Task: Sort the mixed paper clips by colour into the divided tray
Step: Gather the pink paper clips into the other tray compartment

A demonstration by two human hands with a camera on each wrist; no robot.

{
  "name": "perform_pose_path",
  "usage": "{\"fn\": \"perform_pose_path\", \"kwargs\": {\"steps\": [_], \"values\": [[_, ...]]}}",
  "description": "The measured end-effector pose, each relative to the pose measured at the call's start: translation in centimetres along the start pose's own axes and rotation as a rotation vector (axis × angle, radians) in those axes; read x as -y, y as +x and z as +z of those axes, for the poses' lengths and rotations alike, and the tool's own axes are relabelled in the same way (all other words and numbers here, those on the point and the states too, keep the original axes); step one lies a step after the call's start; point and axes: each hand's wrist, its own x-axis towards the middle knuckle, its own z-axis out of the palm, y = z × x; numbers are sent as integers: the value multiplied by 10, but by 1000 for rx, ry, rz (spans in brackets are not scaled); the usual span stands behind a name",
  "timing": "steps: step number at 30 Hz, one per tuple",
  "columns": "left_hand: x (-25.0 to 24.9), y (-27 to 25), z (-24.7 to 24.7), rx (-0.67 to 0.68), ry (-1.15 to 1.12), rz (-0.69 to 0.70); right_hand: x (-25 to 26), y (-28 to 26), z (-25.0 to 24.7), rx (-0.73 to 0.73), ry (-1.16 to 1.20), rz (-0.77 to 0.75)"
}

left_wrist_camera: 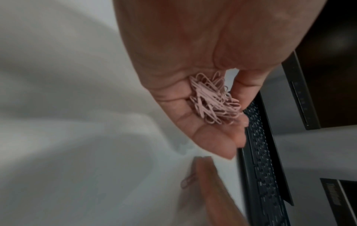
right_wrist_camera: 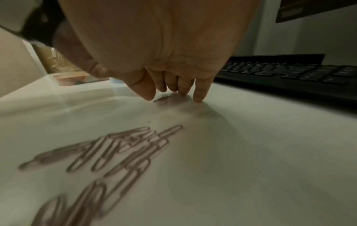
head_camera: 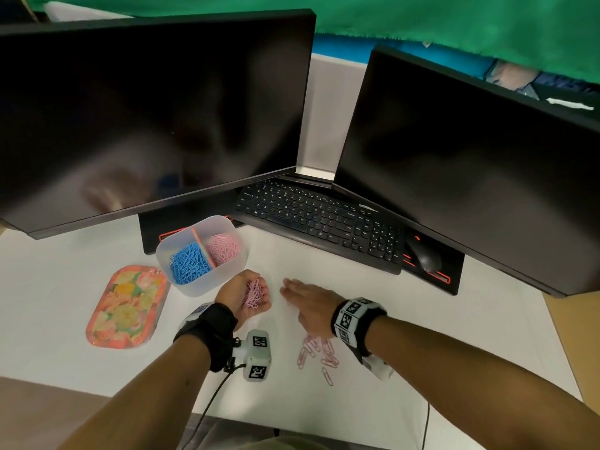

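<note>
Tray (head_camera: 194, 289) mostly filled: blue clips (head_camera: 188, 263) in 1 compartment, pink clips (head_camera: 224, 248) in the other. More pink held cupped in left hand (head_camera: 246, 295). Right hand (head_camera: 308, 303) flat, fingers straight, nothing held. Loose clips (head_camera: 319, 354) left on desk, judged near done.

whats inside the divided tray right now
The divided tray holds blue paper clips in its left compartment and pink paper clips in the right, an orange divider between them. What lies beneath each heap is covered.
</note>
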Motion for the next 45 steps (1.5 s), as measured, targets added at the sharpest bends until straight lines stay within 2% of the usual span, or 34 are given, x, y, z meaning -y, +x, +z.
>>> {"fn": "perform_pose_path", "kwargs": {"steps": [8, 11, 14, 17, 23, 27, 30, 32, 37, 39, 42, 45], "values": [[3, -4, 5, 28, -61, -6, -12, -53, 39, 88, -62, -126], [7, -3, 6, 19, -34, -15, -8, -63, 52, -10, -161, -301], [11, -3, 9, 20, 12, -20, 3, -66, 70, 27, -395, -490], [10, -7, 10, 26, 36, -11, 1, -73, 81, 64, -488, -427], [10, -10, 7, 13, 50, -2, -23, -84, 67, -27, -503, -270], [8, -13, 10, 26, 66, 2, -34, -107, 79, 5, -473, -458], [5, -14, 11, 30, 73, 7, -35, -129, 91, 121, -428, -552], [4, -14, 11, 22, 88, 4, -35, -130, 97, 128, -431, -522], [9, -13, 15, 13, 129, -22, -34, -99, 91, -49, -401, -385], [9, -14, 20, 22, 133, -25, -31, -91, 83, -107, -295, -296], [8, -16, 23, 29, 125, -26, -31, -84, 69, -216, -58, -73], [9, -18, 25, 27, 130, -27, -31, -77, 55, -188, -17, 26]]}}
